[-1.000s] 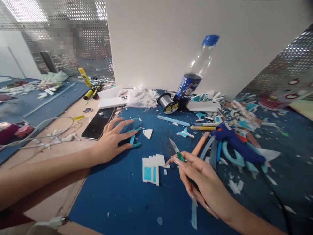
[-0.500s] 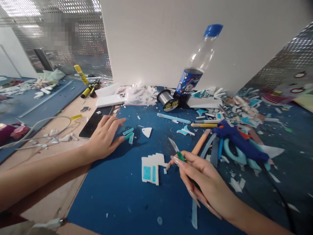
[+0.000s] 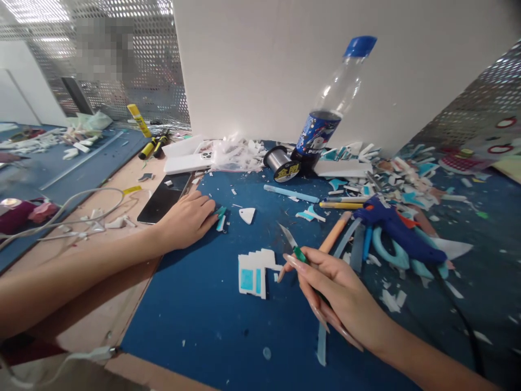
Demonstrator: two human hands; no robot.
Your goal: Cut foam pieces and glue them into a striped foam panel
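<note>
My right hand (image 3: pixel 337 288) is closed round the green handle of a craft knife (image 3: pixel 300 254), its blade pointing up and left. Just left of that hand, a flat white piece (image 3: pixel 251 259) with light-blue panels lies on the blue mat (image 3: pixel 195 315). My left hand (image 3: pixel 191 217) rests on the mat, fingers drawn together on a small teal strip (image 3: pixel 222 212); the fingers partly hide the contact. Beside its fingertips lies a small blue-and-white strip (image 3: pixel 220 224). A white rounded triangular piece (image 3: pixel 247 215) lies further right.
A phone (image 3: pixel 163 198) lies left, near a white cable (image 3: pixel 118 201). Behind are a bag of white scraps (image 3: pixel 236 155), a wire spool (image 3: pixel 280 163) and a cola bottle (image 3: pixel 319 125). On the right are a blue glue gun (image 3: pixel 401 231), scissors (image 3: pixel 388 252) and heaped offcuts (image 3: pixel 407 179).
My left hand has moved slightly right, and its spread fingers have closed over the small teal strips. My right hand keeps the knife in nearly the same place. The view has shifted slightly.
</note>
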